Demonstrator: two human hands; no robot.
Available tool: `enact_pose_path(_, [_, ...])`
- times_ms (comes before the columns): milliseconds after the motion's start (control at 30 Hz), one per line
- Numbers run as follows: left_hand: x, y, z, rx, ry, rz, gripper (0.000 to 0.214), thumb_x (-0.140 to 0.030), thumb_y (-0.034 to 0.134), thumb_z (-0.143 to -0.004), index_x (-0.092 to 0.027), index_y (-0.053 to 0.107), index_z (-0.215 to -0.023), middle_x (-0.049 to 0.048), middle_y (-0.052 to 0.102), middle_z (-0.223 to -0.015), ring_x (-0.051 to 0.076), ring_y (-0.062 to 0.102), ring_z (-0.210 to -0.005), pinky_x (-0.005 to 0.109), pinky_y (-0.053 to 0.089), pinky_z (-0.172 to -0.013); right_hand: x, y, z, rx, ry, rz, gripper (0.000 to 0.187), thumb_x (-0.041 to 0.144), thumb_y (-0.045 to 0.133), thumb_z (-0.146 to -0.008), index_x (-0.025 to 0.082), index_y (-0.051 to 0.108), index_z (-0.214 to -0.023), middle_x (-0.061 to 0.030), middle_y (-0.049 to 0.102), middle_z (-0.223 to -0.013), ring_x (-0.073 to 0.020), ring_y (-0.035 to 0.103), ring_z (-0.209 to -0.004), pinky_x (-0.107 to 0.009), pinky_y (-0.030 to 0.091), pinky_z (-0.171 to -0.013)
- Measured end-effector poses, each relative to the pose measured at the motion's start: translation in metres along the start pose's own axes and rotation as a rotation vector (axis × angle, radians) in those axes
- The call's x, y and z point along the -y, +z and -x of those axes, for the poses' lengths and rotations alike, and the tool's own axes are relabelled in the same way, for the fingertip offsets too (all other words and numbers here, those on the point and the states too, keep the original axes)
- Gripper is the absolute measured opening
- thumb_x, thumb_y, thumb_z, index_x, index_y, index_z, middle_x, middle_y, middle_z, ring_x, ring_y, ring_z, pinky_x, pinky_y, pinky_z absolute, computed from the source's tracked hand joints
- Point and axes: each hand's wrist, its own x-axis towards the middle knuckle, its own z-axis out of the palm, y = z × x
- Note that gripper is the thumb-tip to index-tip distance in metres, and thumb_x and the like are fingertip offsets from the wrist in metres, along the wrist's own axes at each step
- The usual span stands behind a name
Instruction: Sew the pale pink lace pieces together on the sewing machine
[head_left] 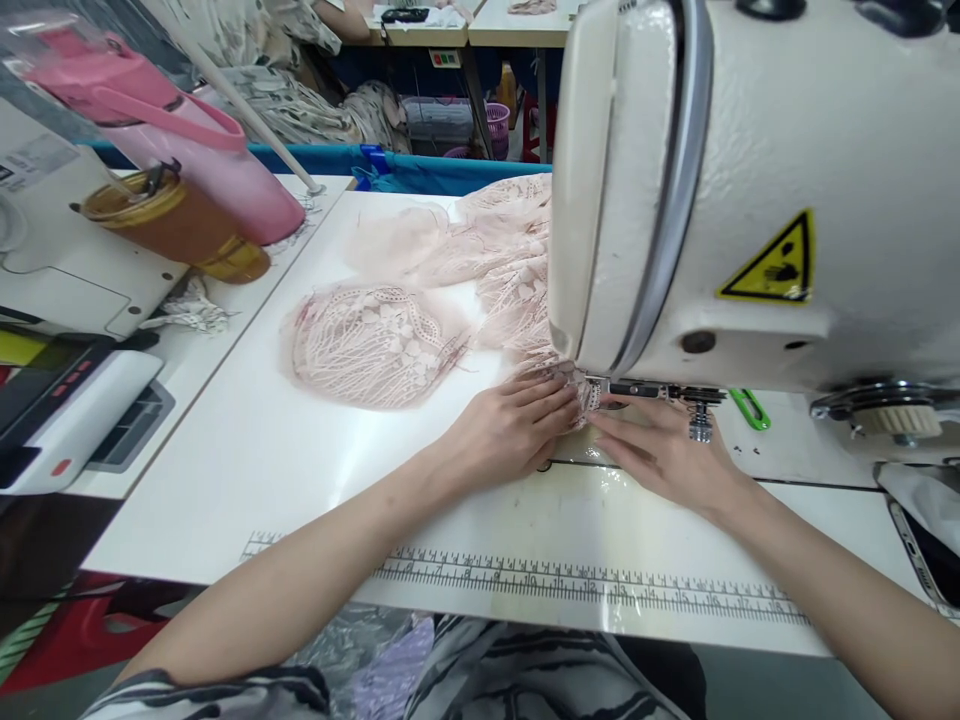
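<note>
Pink lace fabric [517,285] lies on the white table [247,470], one edge at the presser foot [594,390]. My left hand [517,425] rests flat upon it; my right hand [679,455] extends its fingers beside the foot, grip indeterminable. Stitching appears under way, completed length unclear; the oval lace panel [367,345] lies clear of the foot.

White tabletop [262,480]: pink lace pieces [367,345], phone [926,555] lying flat.
</note>
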Motion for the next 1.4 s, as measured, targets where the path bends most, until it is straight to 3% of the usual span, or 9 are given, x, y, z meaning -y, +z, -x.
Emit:
enact_pose_path(133, [0.002, 0.0, 0.0, -0.003, -0.003, 0.001, 0.03, -0.018, 0.044, -0.094, -0.013, 0.067, -0.112, 0.0059, 0.069, -0.115, 0.019, 0.066, -0.109, 0.037, 0.053, -0.1, 0.001, 0.003, 0.001, 0.04, 0.012, 0.019, 0.031, 0.041, 0.052, -0.094, 0.036, 0.061, -0.124, -0.0016, 0.062, -0.127, -0.0189, 0.066, -0.096, -0.037, 0.048, -0.079])
enact_pose_path(467, [-0.001, 0.0, -0.002, -0.016, -0.031, -0.045, 0.03, -0.015, 0.043, -0.094, -0.011, 0.068, -0.11, 0.0077, 0.069, -0.114, 0.021, 0.066, -0.109, 0.039, 0.052, -0.101, 0.004, 0.001, -0.004, -0.093, -0.027, 0.108, 0.03, 0.041, 0.05, -0.094, 0.03, 0.064, -0.118, -0.0038, 0.067, -0.112, -0.0201, 0.062, -0.099, -0.038, 0.047, -0.083])
enact_pose_path(667, [-0.005, 0.003, -0.002, 0.002, -0.063, -0.085, 0.03, -0.016, 0.044, -0.094, -0.01, 0.067, -0.113, 0.0099, 0.068, -0.118, 0.023, 0.065, -0.111, 0.039, 0.053, -0.099, 0.002, 0.004, -0.006, -0.15, -0.039, 0.127, 0.029, 0.04, 0.057, -0.09, 0.028, 0.066, -0.115, -0.0051, 0.069, -0.106, -0.0185, 0.061, -0.094, -0.036, 0.046, -0.084])
enact_pose_path(1100, [-0.016, 0.005, -0.002, 0.048, -0.107, -0.146, 0.033, -0.025, 0.047, -0.096, -0.01, 0.064, -0.12, 0.0116, 0.066, -0.12, 0.026, 0.063, -0.113, 0.041, 0.052, -0.1, 0.001, 0.0, -0.008, -0.115, -0.053, 0.265, 0.031, 0.042, 0.054, -0.092, 0.025, 0.064, -0.117, -0.0044, 0.071, -0.098, -0.0155, 0.061, -0.082, -0.032, 0.045, -0.08])
enact_pose_path(1400, [-0.016, 0.006, -0.002, 0.026, -0.102, -0.174, 0.033, -0.025, 0.047, -0.096, -0.008, 0.065, -0.118, 0.0125, 0.067, -0.118, 0.026, 0.064, -0.111, 0.041, 0.053, -0.097, 0.006, 0.008, -0.001, -0.03, 0.001, 0.157, 0.032, 0.043, 0.052, -0.094, 0.03, 0.063, -0.12, -0.0027, 0.066, -0.118, -0.0167, 0.065, -0.084, -0.034, 0.047, -0.081])
